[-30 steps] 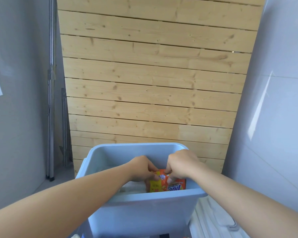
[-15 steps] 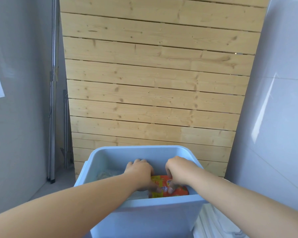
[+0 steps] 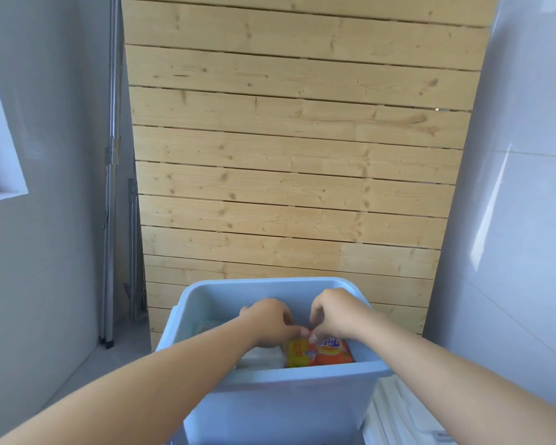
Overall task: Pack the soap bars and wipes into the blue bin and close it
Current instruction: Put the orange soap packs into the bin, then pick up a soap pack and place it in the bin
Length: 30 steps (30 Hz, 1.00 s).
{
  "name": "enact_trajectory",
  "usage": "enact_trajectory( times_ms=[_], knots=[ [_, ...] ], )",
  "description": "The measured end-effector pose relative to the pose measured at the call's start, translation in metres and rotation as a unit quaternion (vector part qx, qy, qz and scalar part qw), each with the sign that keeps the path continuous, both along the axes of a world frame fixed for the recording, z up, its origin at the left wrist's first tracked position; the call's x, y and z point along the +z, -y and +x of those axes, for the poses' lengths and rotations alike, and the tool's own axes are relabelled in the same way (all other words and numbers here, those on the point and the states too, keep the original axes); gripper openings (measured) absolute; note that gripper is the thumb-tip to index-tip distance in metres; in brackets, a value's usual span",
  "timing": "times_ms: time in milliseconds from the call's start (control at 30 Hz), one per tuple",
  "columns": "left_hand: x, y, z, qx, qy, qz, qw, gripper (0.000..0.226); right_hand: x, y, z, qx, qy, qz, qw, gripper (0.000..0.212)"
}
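The open blue bin point(image 3: 302, 377) stands low in the middle of the head view. Inside it, against the near wall on the right, lies an orange and yellow soap pack point(image 3: 321, 353). My left hand point(image 3: 268, 321) and my right hand point(image 3: 337, 314) both reach into the bin, and their fingertips meet and pinch the top edge of the pack. A white packet, possibly wipes point(image 3: 264, 356), lies to the left of the pack, partly hidden by my left forearm. The bin's floor is mostly hidden.
A wall of wooden planks point(image 3: 296, 171) rises right behind the bin. Metal poles point(image 3: 109, 220) lean in the left corner. A white ribbed sheet, maybe a lid point(image 3: 398, 409), lies to the right of the bin. Grey walls stand on both sides.
The soap pack has sunk lower into the bin, close to the near wall. Both hands stayed on it, and the fingers now pinch only its top edge.
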<state>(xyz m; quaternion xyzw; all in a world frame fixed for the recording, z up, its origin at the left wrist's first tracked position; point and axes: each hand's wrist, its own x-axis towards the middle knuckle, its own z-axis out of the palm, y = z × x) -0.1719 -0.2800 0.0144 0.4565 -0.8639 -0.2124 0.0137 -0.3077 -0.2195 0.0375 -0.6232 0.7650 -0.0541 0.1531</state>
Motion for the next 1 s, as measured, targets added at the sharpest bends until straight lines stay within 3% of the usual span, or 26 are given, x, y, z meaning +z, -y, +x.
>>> enact_trajectory(
  times_ms=[233, 467, 733, 1000],
  knots=[
    [0.050, -0.043, 0.025, 0.028, -0.124, -0.027, 0.991, 0.033, 0.030, -0.052, 0.002, -0.011, 0.055, -0.126, 0.990, 0.027],
    [0.069, -0.145, 0.033, -0.039, -0.199, -0.042, 0.978, 0.020, 0.055, -0.170, 0.003, -0.010, 0.100, -0.199, 0.975, 0.020],
    [0.033, -0.225, 0.009, -0.127, -0.187, 0.014, 0.974, 0.028, 0.022, -0.272, -0.012, -0.099, 0.075, -0.140, 0.982, 0.036],
    [-0.001, -0.236, -0.012, -0.053, -0.240, 0.177, 0.953, 0.037, -0.024, -0.292, -0.004, -0.145, 0.119, -0.079, 0.979, 0.068]
  ],
)
